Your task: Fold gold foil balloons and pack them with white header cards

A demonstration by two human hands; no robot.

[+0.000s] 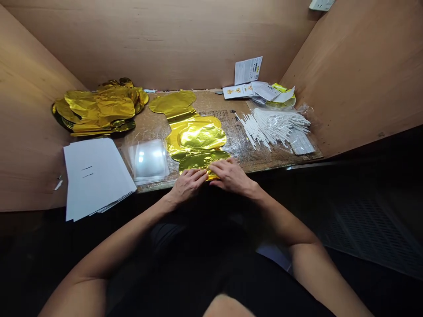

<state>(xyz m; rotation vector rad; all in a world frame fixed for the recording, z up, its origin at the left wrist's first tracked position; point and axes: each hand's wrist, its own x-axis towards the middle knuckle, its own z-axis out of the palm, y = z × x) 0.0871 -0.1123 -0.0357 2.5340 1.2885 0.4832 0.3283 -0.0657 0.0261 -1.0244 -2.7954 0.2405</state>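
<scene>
Two hands, left hand (pixel 187 185) and right hand (pixel 233 176), pinch gold foil (pixel 203 135) at its near edge, the far end spread out, so handling looks unfinished.

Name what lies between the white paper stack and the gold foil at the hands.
In the head view, clear plastic sheets lie between the white paper stack and the gold foil.

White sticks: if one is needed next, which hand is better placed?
Probably the right hand: the sticks lie on its side; the left hand is farther away. Both touch gold foil.
</scene>
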